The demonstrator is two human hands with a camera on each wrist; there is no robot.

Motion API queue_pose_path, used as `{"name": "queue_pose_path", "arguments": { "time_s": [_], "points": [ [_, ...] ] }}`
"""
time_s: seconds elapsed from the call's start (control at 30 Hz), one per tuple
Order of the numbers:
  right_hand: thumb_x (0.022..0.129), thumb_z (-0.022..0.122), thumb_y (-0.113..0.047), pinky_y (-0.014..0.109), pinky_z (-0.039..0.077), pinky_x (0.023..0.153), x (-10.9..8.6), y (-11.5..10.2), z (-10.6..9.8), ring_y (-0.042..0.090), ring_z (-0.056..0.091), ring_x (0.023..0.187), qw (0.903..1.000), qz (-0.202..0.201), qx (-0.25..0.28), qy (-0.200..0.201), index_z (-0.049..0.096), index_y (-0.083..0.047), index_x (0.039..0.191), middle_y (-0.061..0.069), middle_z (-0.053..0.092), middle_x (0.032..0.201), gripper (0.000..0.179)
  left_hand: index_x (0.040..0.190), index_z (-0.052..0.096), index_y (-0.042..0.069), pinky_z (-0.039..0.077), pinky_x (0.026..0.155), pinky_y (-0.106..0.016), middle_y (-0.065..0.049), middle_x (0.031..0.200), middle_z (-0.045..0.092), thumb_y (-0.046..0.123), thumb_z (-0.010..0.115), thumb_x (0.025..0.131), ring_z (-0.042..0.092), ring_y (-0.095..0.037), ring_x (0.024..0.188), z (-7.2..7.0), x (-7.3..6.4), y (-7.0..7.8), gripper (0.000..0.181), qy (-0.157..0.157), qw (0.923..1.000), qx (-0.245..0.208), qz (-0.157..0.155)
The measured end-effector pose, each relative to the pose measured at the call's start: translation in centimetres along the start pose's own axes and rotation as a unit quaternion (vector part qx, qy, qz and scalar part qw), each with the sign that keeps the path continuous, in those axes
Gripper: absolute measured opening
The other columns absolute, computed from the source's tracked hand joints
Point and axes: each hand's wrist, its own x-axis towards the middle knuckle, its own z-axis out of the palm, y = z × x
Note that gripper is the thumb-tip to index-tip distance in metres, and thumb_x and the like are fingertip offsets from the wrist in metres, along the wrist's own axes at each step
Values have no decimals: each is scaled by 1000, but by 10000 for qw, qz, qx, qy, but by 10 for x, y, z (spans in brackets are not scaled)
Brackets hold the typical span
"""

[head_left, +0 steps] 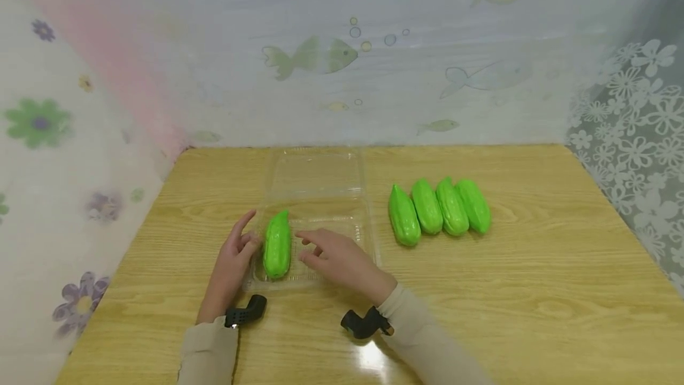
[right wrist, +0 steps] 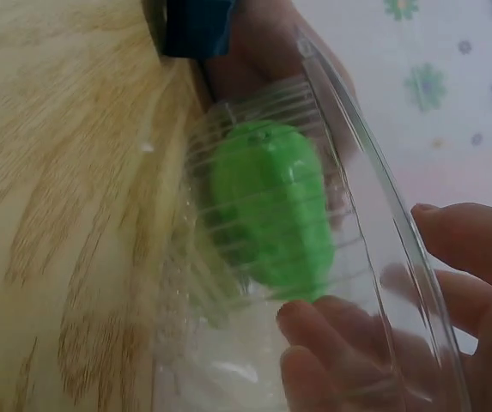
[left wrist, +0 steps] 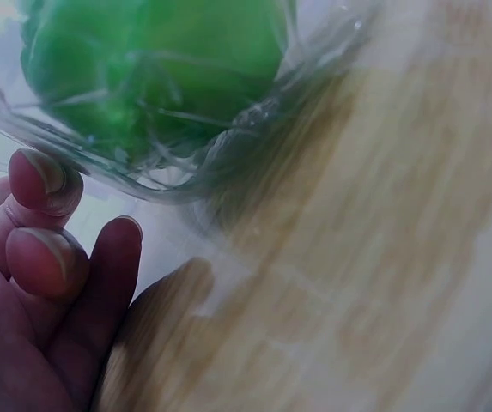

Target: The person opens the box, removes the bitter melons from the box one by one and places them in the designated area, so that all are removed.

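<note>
A clear plastic clamshell box (head_left: 373,236) lies with its lid (head_left: 320,172) folded back, away from me. One green ribbed, gourd-shaped piece (head_left: 277,246) rests lengthwise along the left side of its base. My left hand (head_left: 235,257) is at the box's left wall, index finger extended and the other fingers loosely bent. In the left wrist view its fingertips (left wrist: 44,180) are close to the outside of the wall; contact is unclear. My right hand (head_left: 333,257) hovers over the base, right of the green piece, fingers relaxed and holding nothing.
Several similar green pieces (head_left: 427,210) lie side by side to the right of the box on the wooden table (head_left: 513,302). Patterned curtains hang behind (head_left: 406,76) and on both sides. Black wrist cameras are strapped to both wrists.
</note>
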Motion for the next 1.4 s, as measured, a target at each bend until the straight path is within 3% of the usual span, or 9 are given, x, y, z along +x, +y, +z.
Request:
{"name": "queue_pose_path", "arguments": {
  "time_s": [0.23,0.5,0.7,0.87,0.97,1.03,1.17,1.4],
  "points": [
    [91,48,-38,27,45,73,7,-3,8,8,58,87,9998,-110,-186,-16,33,-19,139,6,55,118,54,137,28,35,36,73,-25,-11,91,54,24,45,94,47,-16,81,0,0,-1,48,-6,10000,-27,-41],
    [89,50,-39,31,40,88,14,-6,17,15,49,111,9990,-70,-265,-354,21,-16,143,4,45,131,65,138,28,33,37,68,-25,-12,88,54,21,45,94,46,-15,74,-1,0,-2,48,-33,10000,-70,41],
    [89,49,-42,30,37,91,20,-13,21,13,43,116,9981,2,-345,-512,19,-17,143,2,42,133,68,138,27,34,38,66,-25,-11,89,54,21,44,94,45,-15,72,-2,-1,0,49,-88,10000,-16,-31],
    [89,52,-38,26,41,82,24,-17,22,8,52,98,9976,-87,-345,-596,24,-19,142,1,52,120,63,139,27,29,38,64,-25,-12,89,55,15,44,93,44,-15,70,-2,-2,10,51,-83,9999,-99,-106],
    [88,51,-39,26,42,74,25,-17,24,8,51,86,9968,-45,-413,-679,27,-25,141,6,51,118,60,139,28,25,38,62,-25,-12,88,54,14,45,93,44,-14,68,0,-4,18,51,-76,9998,-151,-90],
    [88,50,-42,28,43,74,25,-17,25,10,52,89,9964,36,-472,-706,28,-30,140,9,46,123,58,139,28,24,38,62,-25,-11,87,54,14,45,93,44,-14,68,1,-5,21,51,-86,9998,-194,-70],
    [88,46,-50,30,44,74,25,-17,27,12,53,89,9967,110,-475,-651,30,-36,138,11,40,128,55,139,28,27,39,64,-25,-10,87,54,14,45,93,45,-15,71,0,-4,16,51,-117,9996,-244,-74],
    [87,46,-51,26,44,70,23,-17,26,9,54,89,9988,57,-42,-477,36,-35,136,7,35,128,52,139,27,30,38,62,-26,-9,90,54,18,45,94,46,-14,70,-2,-1,5,50,-96,9999,-109,-90]
  ]
}}
